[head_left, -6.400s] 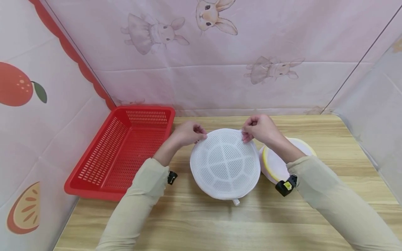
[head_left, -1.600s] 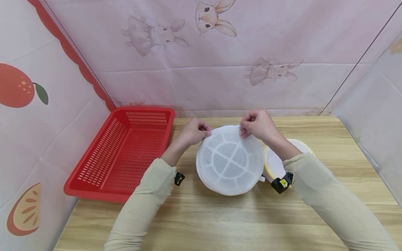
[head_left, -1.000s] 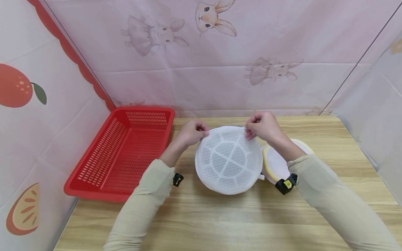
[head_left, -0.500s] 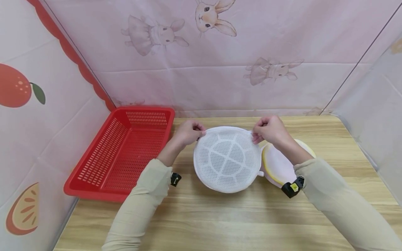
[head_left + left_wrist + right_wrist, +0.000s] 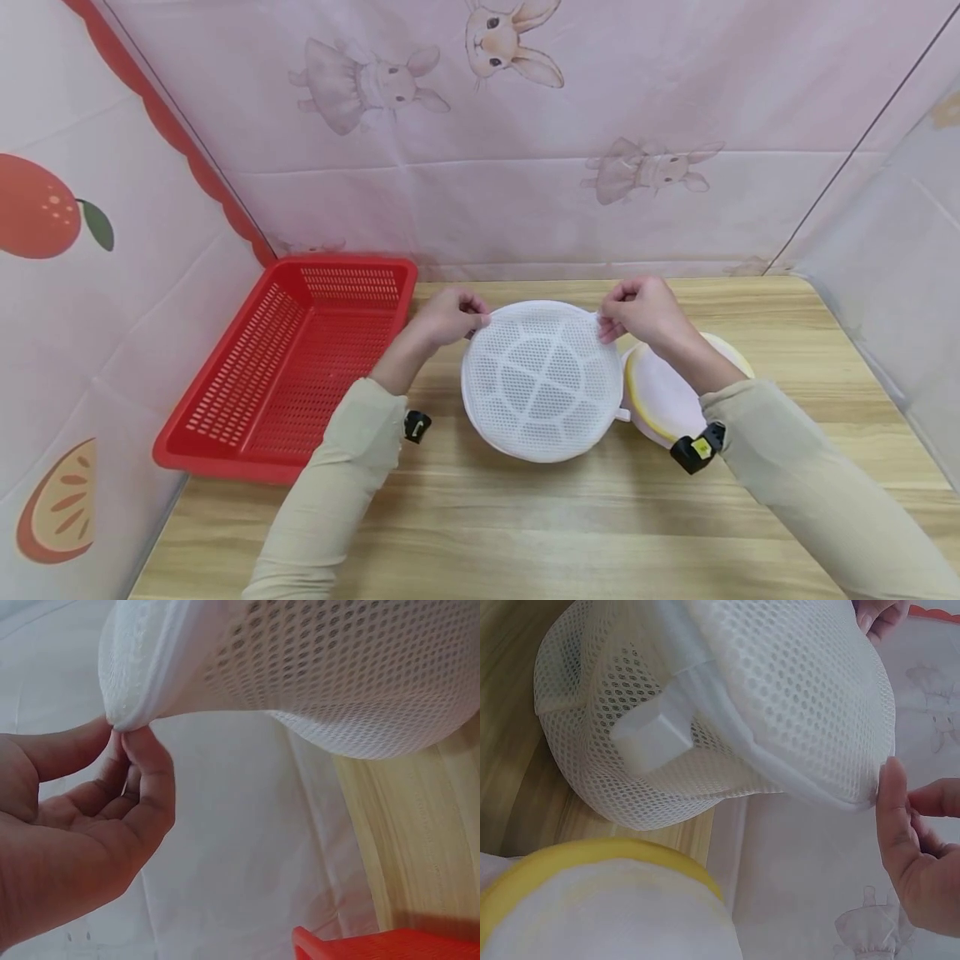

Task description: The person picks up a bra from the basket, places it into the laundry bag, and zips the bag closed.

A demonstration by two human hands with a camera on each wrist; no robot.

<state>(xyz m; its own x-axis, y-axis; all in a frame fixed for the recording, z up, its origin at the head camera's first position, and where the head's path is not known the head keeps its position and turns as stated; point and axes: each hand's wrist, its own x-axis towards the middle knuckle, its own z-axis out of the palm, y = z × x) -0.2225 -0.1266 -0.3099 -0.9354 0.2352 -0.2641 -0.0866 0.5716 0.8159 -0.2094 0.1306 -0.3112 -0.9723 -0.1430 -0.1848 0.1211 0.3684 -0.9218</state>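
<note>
A round white mesh laundry bag (image 5: 542,382) faces up in the middle of the table, with a small white loop (image 5: 622,414) at its right side. My left hand (image 5: 448,318) pinches its far left rim between thumb and fingers, which the left wrist view shows plainly. At the far right rim my right hand (image 5: 640,312) pinches the edge; whether a zipper pull lies under those fingertips is hidden. Soft mesh sides sag below the bag's lid in the right wrist view. Behind my right forearm lies a second bag, pale pink with yellow trim (image 5: 663,392), partly covered by the arm.
A red plastic basket (image 5: 322,367) with slotted walls stands at the left, close to my left forearm. The wooden table (image 5: 525,533) meets a pink rabbit-print backdrop (image 5: 480,208) behind, with panels at both sides.
Since the first frame the mesh bag has turned, its loop going from the near edge to the right side. My right hand has lately moved a little right along the rim.
</note>
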